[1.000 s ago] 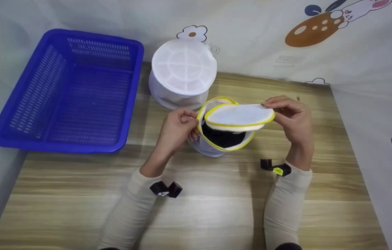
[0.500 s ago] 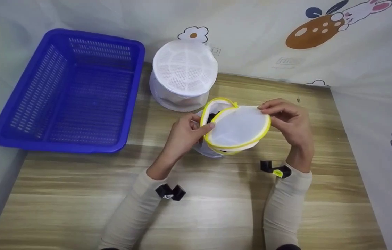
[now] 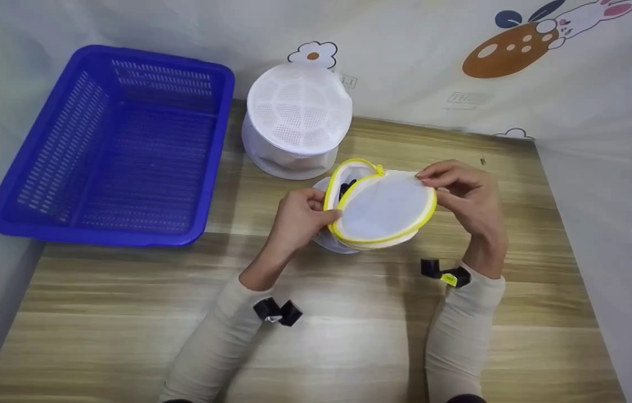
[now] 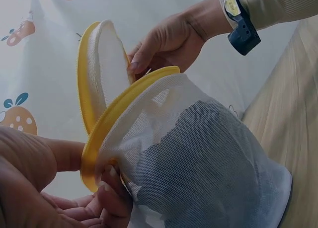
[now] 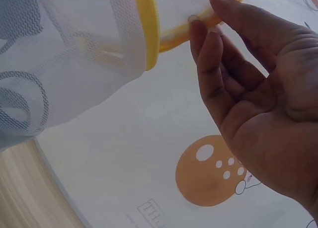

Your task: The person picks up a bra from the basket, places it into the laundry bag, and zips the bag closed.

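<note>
A small white mesh laundry bag (image 4: 233, 188) with a yellow zipper rim stands in the middle of the table, its round lid (image 3: 388, 207) partly lifted. Dark cloth (image 3: 345, 188) shows inside through the gap and through the mesh. My left hand (image 3: 299, 219) pinches the yellow rim at the left, thumb on the outside edge and fingers at the mesh in the left wrist view. On the opposite side, my right hand (image 3: 468, 196) pinches the lid's edge between thumb and fingertips. The lid and rim meet at the yellow zipper end (image 3: 379, 170) at the back.
Behind the bag stands a larger white mesh laundry bag (image 3: 300, 112) with its round top facing up. A blue plastic basket (image 3: 204, 224) sits at the left of the wooden table (image 3: 338, 347). Patterned white sheeting (image 3: 405, 73) closes off the back and sides.
The lid has come down over the bag's opening, hiding most of the dark cloth. My left hand has shifted slightly right and towards me, still at the rim; the right hand keeps its hold.
</note>
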Tool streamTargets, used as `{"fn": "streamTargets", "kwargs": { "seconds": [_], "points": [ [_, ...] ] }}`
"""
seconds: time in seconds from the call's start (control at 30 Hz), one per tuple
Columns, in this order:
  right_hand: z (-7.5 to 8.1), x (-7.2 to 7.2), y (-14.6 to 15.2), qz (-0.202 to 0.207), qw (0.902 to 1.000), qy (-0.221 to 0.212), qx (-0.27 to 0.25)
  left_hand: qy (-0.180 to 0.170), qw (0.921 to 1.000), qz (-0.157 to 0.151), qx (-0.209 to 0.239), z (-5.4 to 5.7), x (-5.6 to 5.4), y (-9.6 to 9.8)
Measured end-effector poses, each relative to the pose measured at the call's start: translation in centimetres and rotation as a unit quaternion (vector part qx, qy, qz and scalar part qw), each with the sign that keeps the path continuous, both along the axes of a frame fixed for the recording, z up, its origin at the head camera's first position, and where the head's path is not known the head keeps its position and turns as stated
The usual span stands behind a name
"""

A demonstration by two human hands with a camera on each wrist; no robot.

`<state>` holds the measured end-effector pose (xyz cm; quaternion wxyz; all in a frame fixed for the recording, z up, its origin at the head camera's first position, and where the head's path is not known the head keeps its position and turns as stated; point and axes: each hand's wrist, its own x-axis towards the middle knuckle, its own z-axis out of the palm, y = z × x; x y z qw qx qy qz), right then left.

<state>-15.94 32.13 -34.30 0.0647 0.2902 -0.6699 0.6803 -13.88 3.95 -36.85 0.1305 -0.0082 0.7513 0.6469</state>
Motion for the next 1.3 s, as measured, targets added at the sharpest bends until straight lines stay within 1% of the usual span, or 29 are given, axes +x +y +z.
{"fn": "streamTargets", "kwargs": {
  "seconds": [0.13, 0.2, 0.3, 0.4, 0.47, 0.57, 0.63, 0.67, 0.73, 0.77, 0.87, 0.97, 1.0, 1.07, 1.2, 1.3],
  "points": [
    [0.1, 0.1, 0.2, 0.003, 0.9999, 0.003, 0.014, -0.008, 0.9998, -0.012, -0.016, 0.1, 0.0, 0.0],
    [0.1, 0.1, 0.2, 0.001, 0.9998, 0.001, 0.018, -0.006, 0.9997, -0.013, -0.021, 0.1, -0.1, 0.1],
    [0.2, 0.1, 0.3, -0.013, 0.9993, -0.015, 0.033, 0.002, 0.9997, 0.004, -0.024, 0.1, 0.0, 0.1],
    [0.3, 0.2, 0.3, -0.043, 0.9956, -0.042, 0.071, 0.013, 0.9993, 0.027, -0.021, 0.1, 0.0, 0.1],
    [0.4, 0.1, 0.3, -0.076, 0.9895, -0.065, 0.105, 0.019, 0.9990, 0.040, -0.011, 0.1, 0.0, 0.2],
    [0.5, 0.0, 0.2, -0.127, 0.9749, -0.111, 0.146, 0.032, 0.9983, 0.049, 0.001, 0.0, 0.1, 0.2],
    [0.4, -0.2, 0.0, -0.140, 0.9645, -0.139, 0.175, 0.039, 0.9979, 0.052, 0.008, 0.0, 0.1, 0.3],
    [0.3, -0.2, -0.2, -0.141, 0.9588, -0.151, 0.195, 0.042, 0.9977, 0.052, 0.010, 0.0, 0.1, 0.3],
    [0.2, -0.4, -0.5, -0.127, 0.9497, -0.169, 0.231, 0.044, 0.9975, 0.054, 0.014, 0.0, 0.2, 0.3],
    [0.5, -0.3, -1.0, -0.119, 0.9453, -0.174, 0.249, 0.046, 0.9973, 0.053, 0.021, 0.0, 0.2, 0.3],
    [0.0, -0.6, -1.7, -0.103, 0.9331, -0.188, 0.289, 0.048, 0.9971, 0.049, 0.034, 0.0, 0.3, 0.3],
    [-0.3, -1.0, -2.5, -0.106, 0.9244, -0.190, 0.313, 0.050, 0.9972, 0.036, 0.043, 0.0, 0.5, 0.2],
    [-0.8, -1.2, -2.4, -0.110, 0.9218, -0.189, 0.320, 0.049, 0.9975, 0.032, 0.040, 0.0, 0.5, 0.2],
    [-0.9, -1.4, -2.8, -0.122, 0.9173, -0.182, 0.333, 0.047, 0.9980, 0.023, 0.035, 0.0, 0.5, 0.2],
    [-1.2, -1.6, -3.1, -0.135, 0.9117, -0.172, 0.348, 0.048, 0.9986, -0.005, 0.019, 0.0, 0.5, 0.2],
    [-1.3, -1.6, -3.0, -0.136, 0.9109, -0.168, 0.351, 0.052, 0.9982, -0.028, 0.008, 0.0, 0.4, 0.2]
  ]
}}
